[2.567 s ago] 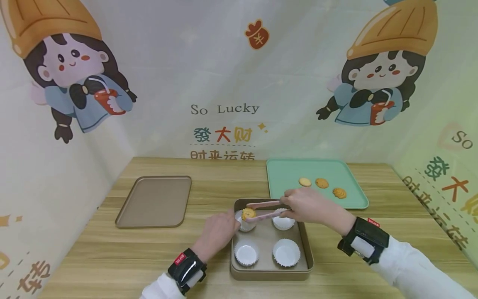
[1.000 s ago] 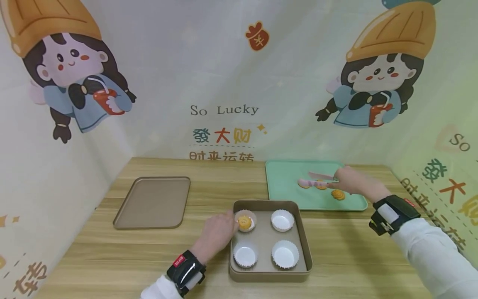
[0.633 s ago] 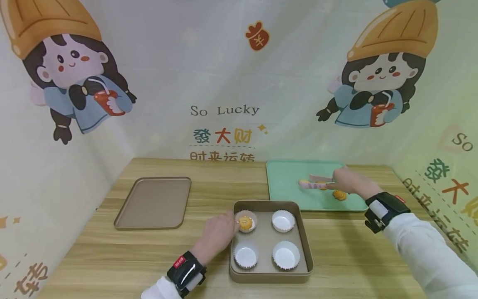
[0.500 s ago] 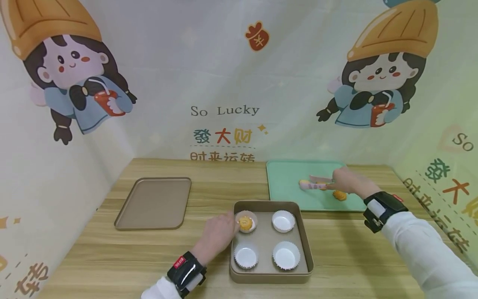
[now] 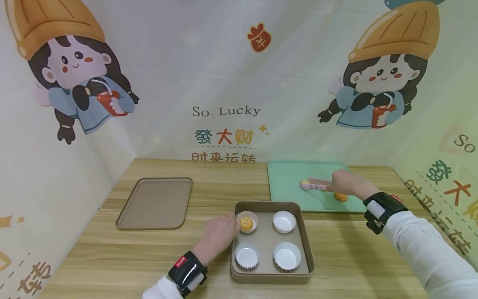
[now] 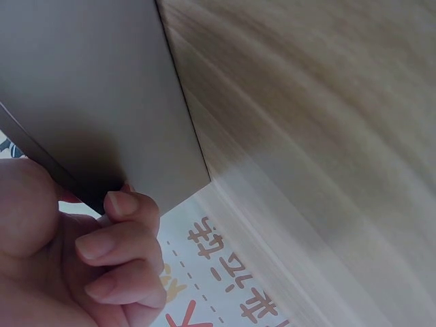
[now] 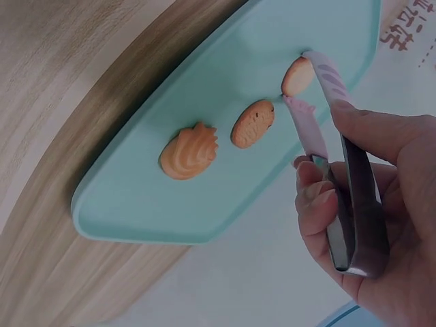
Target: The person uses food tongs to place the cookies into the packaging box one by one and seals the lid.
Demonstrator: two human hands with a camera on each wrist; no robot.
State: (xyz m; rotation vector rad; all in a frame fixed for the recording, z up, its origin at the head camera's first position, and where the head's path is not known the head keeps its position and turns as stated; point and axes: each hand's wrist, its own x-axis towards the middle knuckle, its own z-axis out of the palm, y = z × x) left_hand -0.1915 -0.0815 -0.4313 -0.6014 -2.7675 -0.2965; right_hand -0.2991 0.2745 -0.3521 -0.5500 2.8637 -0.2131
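Note:
My right hand (image 7: 402,184) grips a pair of tongs (image 7: 354,197) with pink tips over the mint-green tray (image 5: 284,199). The tips stand on either side of a pale oval cookie (image 7: 298,76) and appear to touch it. Near it lie a speckled oval cookie (image 7: 253,124) and a swirled cookie (image 7: 190,152). My left hand (image 5: 218,232) holds the deep brown baking pan (image 5: 274,279) at its left wall, thumb and fingers around the rim in the left wrist view. In the pan's far-left paper cup (image 5: 254,218) sits a golden cookie (image 5: 246,224).
Three white paper cups stand in the pan with nothing in them: far right (image 5: 284,221), near left (image 5: 247,255) and near right (image 5: 287,256). A flat brown tray (image 5: 154,203) lies on the wooden table at left. A printed cloth (image 5: 224,62) hangs behind.
From the pan, my right hand has moved right and away to the green tray. The golden cookie has left the tongs for the paper cup. Most recently the tongs' tips have drawn together.

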